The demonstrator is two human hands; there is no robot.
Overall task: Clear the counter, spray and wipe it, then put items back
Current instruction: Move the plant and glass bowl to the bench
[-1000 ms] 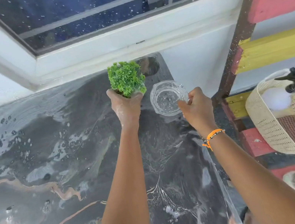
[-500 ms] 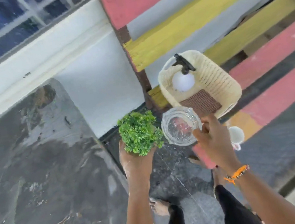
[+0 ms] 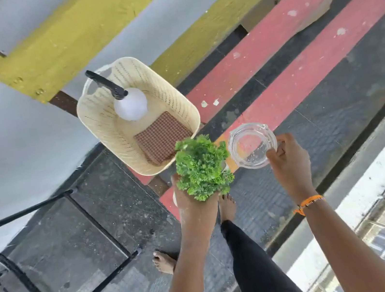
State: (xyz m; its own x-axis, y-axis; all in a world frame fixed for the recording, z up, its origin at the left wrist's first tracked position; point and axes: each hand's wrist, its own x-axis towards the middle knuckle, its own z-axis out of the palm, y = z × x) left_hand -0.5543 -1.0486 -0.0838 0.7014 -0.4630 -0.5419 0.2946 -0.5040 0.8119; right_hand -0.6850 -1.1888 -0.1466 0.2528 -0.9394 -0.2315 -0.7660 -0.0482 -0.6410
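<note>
My left hand (image 3: 193, 204) grips a small green plant (image 3: 201, 167) from below; its pot is hidden by my fingers. My right hand (image 3: 288, 163) holds a clear glass jug (image 3: 252, 144) by its rim, tilted toward me and looking empty. Both are held in the air above a red and yellow slatted bench (image 3: 295, 34). Just beyond the plant a cream woven basket (image 3: 176, 102) rests on the bench. Inside it stand a white spray bottle (image 3: 129, 104) with a black trigger and a folded brown checked cloth (image 3: 162, 138). The counter is out of view.
A black metal frame (image 3: 92, 223) stands low at the left over the dark paved floor. My bare feet and black trouser legs show below my arms. A white ledge (image 3: 370, 182) and grating run along the lower right.
I have turned right, away from the dark marbled counter, carrying the plant and the jug with me. They now hang over the bench beside the basket instead of over the counter.
</note>
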